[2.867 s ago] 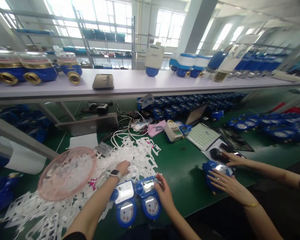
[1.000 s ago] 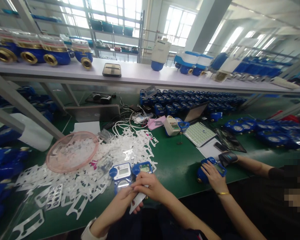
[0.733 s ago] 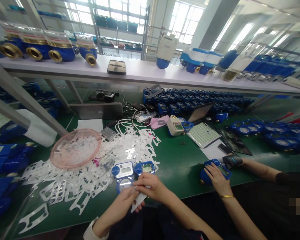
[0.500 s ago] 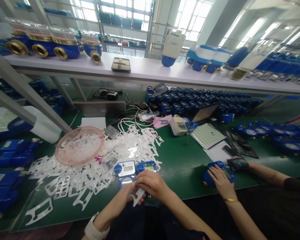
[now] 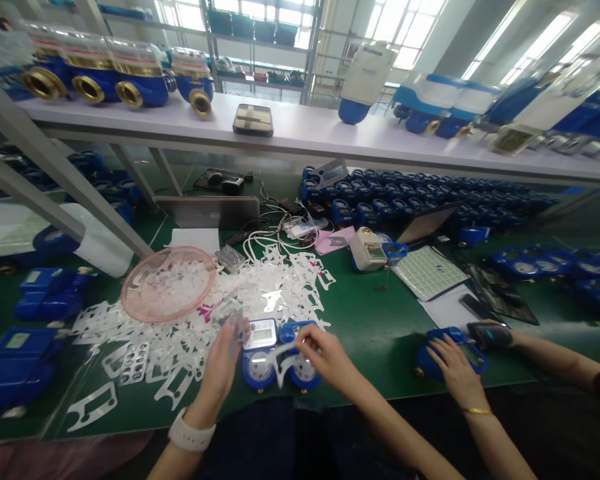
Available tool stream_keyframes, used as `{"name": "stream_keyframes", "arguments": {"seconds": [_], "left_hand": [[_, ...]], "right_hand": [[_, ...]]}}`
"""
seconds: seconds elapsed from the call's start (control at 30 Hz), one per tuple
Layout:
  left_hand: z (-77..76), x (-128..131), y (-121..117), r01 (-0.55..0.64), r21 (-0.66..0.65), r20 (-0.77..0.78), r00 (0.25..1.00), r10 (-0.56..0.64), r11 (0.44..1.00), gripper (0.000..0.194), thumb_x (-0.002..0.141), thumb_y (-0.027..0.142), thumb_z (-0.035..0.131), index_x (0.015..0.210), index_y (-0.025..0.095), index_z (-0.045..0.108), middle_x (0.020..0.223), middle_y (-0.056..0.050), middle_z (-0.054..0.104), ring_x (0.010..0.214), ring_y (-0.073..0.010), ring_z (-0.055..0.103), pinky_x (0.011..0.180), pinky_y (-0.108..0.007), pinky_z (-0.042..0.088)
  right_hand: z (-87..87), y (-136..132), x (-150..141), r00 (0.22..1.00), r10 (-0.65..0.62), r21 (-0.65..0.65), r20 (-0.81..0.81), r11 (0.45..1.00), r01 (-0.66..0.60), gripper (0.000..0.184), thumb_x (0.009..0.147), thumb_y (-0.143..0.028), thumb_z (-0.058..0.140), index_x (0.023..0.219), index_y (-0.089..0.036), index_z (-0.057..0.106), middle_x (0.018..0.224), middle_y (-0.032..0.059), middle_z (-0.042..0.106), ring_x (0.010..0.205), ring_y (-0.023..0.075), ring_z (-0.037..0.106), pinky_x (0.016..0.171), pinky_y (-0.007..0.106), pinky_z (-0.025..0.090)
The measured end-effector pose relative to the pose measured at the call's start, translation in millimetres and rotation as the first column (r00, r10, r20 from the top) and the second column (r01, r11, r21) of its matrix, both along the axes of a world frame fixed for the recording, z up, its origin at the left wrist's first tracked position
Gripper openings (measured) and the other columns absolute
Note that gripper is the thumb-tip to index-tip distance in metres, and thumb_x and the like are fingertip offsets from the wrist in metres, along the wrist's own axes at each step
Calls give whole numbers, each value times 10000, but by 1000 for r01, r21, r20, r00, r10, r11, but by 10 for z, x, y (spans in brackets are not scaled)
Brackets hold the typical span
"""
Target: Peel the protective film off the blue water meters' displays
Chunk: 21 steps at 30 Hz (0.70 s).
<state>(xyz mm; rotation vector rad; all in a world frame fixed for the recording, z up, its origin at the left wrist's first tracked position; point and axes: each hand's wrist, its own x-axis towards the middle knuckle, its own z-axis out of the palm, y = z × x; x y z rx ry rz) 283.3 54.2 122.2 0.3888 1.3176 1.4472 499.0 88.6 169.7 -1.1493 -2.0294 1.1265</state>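
Two blue water meters sit side by side at the near edge of the green bench, right in front of you. Your right hand is pinched shut on a thin white film strip that curls down across the meter faces. Your left hand is raised just to the left of the meters, fingers loosely curled; something pale and blurred shows at its fingertips, and whether it grips that piece cannot be told.

That strip looks very light and floppy, probably with a sticky side, so it will likely fold on itself or cling where it touches. Hold it by one end between thumb and forefinger, as you do now, and keep it taut. The meters look heavy and rigid by contrast, with glossy clear dial windows that may be slippery; take them by the blue body.

Left of you lies a heap of white punched backing scraps with a pink round lid on it. To your right, another person's hand rests on a further blue meter.
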Motion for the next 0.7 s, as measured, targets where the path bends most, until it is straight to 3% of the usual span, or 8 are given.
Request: {"name": "stream_keyframes", "arguments": {"seconds": [0.07, 0.13, 0.17, 0.23, 0.3, 0.43, 0.6, 0.7], "left_hand": [[-93, 81, -74, 196, 61, -402, 902, -156, 979, 498, 789, 467, 570, 1195, 180, 529, 1235, -125, 575, 1148, -252, 538, 1028, -444, 402], [-145, 184, -132, 381, 96, -752, 633, -184, 919, 524, 780, 436, 604, 1235, 198, 499, 1249, -119, 561, 1168, -261, 516, 1023, -457, 405], [-158, 235, -149, 447, 110, -863, 486, -138, 888, 526, 783, 417, 610, 1246, 200, 485, 1232, -117, 570, 1161, -258, 517, 1012, -452, 418], [-165, 324, -158, 546, 130, -969, 248, -12, 828, 553, 789, 383, 619, 1277, 191, 442, 1197, -115, 588, 1143, -243, 526, 994, -421, 442], [-160, 398, -142, 609, 136, -990, 109, 87, 781, 587, 795, 369, 618, 1303, 172, 398, 1181, -119, 594, 1133, -229, 531, 982, -388, 457], [-166, 493, -75, 659, 104, -992, 14, 126, 745, 643, 797, 427, 597, 1324, 150, 356, 1224, -141, 568, 1173, -240, 505, 990, -390, 454], [-313, 496, 17, 552, -8, -994, -98, 55, 834, 714, 775, 497, 591, 1331, 124, 341, 1287, -170, 528, 1258, -312, 431, 1050, -528, 362], [-438, 483, 36, 573, -83, -988, -152, 6, 815, 654, 789, 453, 593, 1306, 123, 363, 1230, -140, 584, 1244, -319, 449, 1060, -581, 317]], "right_hand": [[-50, 137, 18, 961, -267, 8, -72, 963, 269, 114, 846, -253, 521, 914, -180, 576, 968, 73, 628, 783, 154, 603, 678, 266, 495], [-107, 186, 17, 932, -346, -29, -106, 938, 345, 172, 825, -286, 540, 942, -175, 598, 1044, 94, 619, 822, 167, 612, 678, 269, 501], [-135, 172, 12, 938, -334, -93, -91, 941, 326, 182, 817, -313, 549, 905, -170, 619, 970, 85, 643, 772, 166, 616, 640, 262, 497], [-190, 86, -4, 956, -290, -269, -44, 925, 268, 215, 791, -365, 581, 768, -162, 646, 707, 40, 649, 625, 154, 596, 556, 248, 467], [-244, -30, -11, 956, -292, -395, -26, 881, 259, 242, 746, -388, 629, 687, -154, 648, 561, 11, 609, 528, 139, 560, 511, 240, 436], [-379, -157, 66, 916, -394, -467, -80, 826, 315, 281, 715, -427, 662, 690, -149, 635, 560, 14, 623, 514, 137, 567, 505, 235, 430], [-614, -105, 296, 820, -566, -518, -80, 727, 451, 392, 705, -547, 642, 750, -159, 608, 533, 6, 608, 469, 136, 557, 422, 215, 404], [-723, -67, 393, 799, -601, -519, -31, 693, 501, 406, 683, -554, 657, 740, -156, 607, 494, -3, 584, 413, 117, 514, 382, 206, 376]]}}
